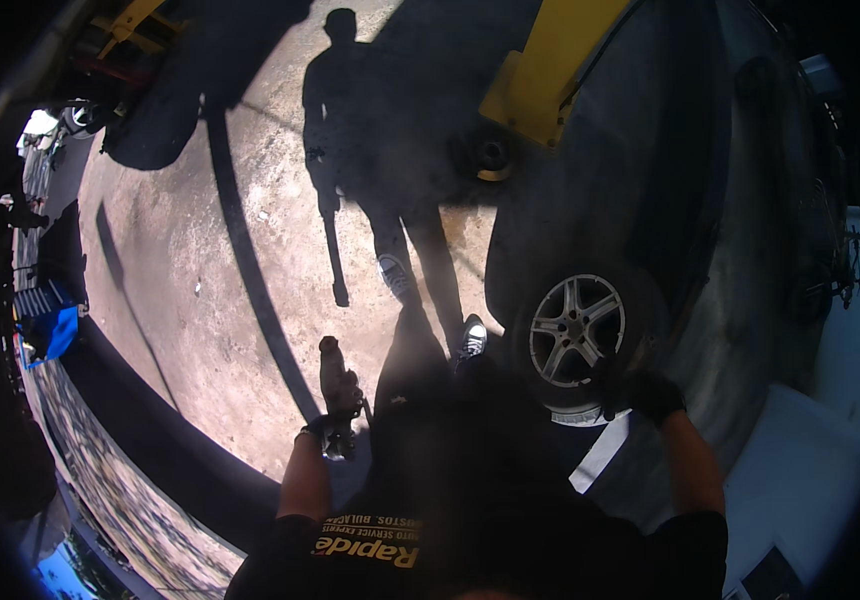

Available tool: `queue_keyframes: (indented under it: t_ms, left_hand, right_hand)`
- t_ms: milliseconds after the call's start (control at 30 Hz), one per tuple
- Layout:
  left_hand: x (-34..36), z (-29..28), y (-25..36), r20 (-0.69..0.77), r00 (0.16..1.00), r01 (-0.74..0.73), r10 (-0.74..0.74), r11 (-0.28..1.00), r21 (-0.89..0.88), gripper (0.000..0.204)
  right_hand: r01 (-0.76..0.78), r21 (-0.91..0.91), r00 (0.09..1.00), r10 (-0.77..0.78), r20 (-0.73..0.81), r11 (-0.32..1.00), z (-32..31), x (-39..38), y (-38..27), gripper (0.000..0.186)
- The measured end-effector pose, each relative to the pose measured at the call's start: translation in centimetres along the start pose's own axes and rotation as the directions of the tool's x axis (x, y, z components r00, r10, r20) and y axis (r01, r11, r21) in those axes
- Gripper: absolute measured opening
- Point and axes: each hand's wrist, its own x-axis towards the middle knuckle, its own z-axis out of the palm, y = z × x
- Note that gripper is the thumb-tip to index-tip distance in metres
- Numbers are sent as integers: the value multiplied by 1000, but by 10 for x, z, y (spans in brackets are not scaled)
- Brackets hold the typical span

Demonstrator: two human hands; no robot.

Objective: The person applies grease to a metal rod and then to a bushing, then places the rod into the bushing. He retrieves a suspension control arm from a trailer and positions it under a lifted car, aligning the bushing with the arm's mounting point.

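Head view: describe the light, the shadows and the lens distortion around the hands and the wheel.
Head view: hard sun bleaches the concrete ground; the person's long shadow falls across it. The left hand, holding an impact wrench, is half lit; the gloved right hand on the tyre beside the alloy wheel sits in the car's shade. Fisheye bends edges; the rim is black; slight haze.

An outdoor car repair yard: a grey car (650, 200) beside a yellow lift post (540, 80) on stained concrete (180, 270).
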Motion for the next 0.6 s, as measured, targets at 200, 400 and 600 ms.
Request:
queue_keyframes:
  t_ms: [200,400,600]
  left_hand:
    - [97,-30,213,35,992,122,-125,989,81,37]
    - [181,-4,400,-57,995,94,-76,871,481,37]
    - [270,60,568,-71,997,54,7,583,811,40]
  right_hand:
    - [-213,118,972,222,-75,970,24,168,-18,23]
    - [-87,470,988,135,-69,878,20,393,-13,37]
    - [-28,265,1000,30,-2,964,15,620,5,42]
